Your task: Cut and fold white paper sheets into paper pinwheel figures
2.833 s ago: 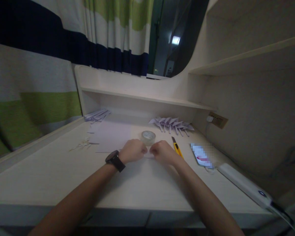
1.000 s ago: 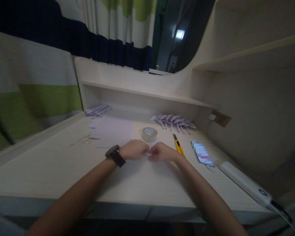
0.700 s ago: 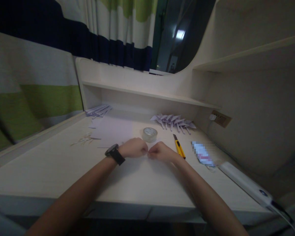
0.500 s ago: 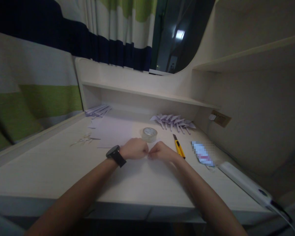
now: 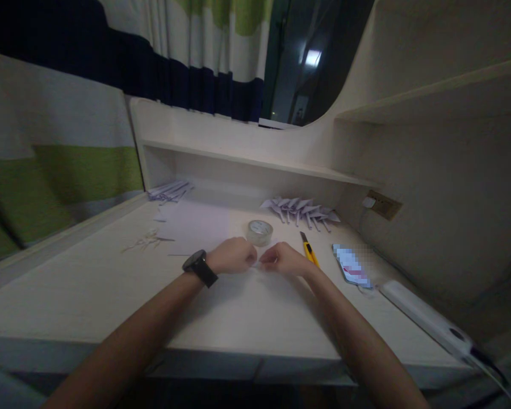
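My left hand point(image 5: 232, 255), with a black watch point(image 5: 199, 267) on its wrist, and my right hand point(image 5: 284, 259) meet over the middle of the pale desk point(image 5: 111, 295). Both pinch a small pale piece of paper point(image 5: 256, 263) between their fingertips; most of it is hidden by the fingers. A roll of clear tape point(image 5: 259, 232) lies just behind the hands. A yellow utility knife point(image 5: 307, 249) lies right of my right hand.
A row of folded paper shapes point(image 5: 300, 210) lines the desk's back right. A flat sheet point(image 5: 198, 229), paper scraps point(image 5: 147, 242) and a paper stack point(image 5: 170, 190) lie left. A phone point(image 5: 351, 266) and white power strip point(image 5: 426, 324) sit right. A shelf point(image 5: 255, 162) spans the back.
The hands have stayed together on the small paper, working it with small finger movements. The view has shifted slightly; nothing else on the desk has moved.
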Demonstrator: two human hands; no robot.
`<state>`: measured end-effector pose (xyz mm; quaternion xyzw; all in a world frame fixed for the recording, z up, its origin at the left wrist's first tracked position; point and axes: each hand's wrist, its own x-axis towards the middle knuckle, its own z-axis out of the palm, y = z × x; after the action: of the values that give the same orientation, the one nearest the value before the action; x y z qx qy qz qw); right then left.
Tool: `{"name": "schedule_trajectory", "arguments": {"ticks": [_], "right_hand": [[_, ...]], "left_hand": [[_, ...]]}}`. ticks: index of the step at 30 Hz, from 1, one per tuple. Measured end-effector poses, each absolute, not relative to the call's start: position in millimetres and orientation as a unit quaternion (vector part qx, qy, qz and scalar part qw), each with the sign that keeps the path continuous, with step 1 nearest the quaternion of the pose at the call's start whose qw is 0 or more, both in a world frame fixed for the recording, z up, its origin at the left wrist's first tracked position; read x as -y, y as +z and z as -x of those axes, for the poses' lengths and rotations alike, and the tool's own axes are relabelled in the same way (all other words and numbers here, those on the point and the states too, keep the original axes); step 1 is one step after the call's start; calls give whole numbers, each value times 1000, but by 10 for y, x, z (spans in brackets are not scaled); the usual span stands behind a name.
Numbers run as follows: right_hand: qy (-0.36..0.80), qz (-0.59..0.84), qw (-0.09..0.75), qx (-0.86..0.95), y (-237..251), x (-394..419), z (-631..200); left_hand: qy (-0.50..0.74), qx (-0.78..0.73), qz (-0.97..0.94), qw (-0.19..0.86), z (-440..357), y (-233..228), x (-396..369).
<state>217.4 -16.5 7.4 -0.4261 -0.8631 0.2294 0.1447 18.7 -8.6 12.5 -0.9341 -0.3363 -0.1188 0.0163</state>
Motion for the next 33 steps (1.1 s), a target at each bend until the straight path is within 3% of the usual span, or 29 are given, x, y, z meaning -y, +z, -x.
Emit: {"name": "schedule_trajectory", "arguments": {"ticks": [12,17,23,27,33], "right_hand": [[320,414,162,837,37,150,-2142],[263,442,170,841,92,141,-2218],[186,396,299,848,103,160,-2189],[186,347,322,861,69,174,-2101],[157,384,381,826,41,149,-2055]], "left_hand": [[-129,321,938,-1,-186,156,96],[-136,340,931,-16,-175,147,61],[-142,321,909,-224,-105,174,-64],[-136,286,870,-379,-37,178,-135],[-176,309,835,-421,-28,164,-154]]}}
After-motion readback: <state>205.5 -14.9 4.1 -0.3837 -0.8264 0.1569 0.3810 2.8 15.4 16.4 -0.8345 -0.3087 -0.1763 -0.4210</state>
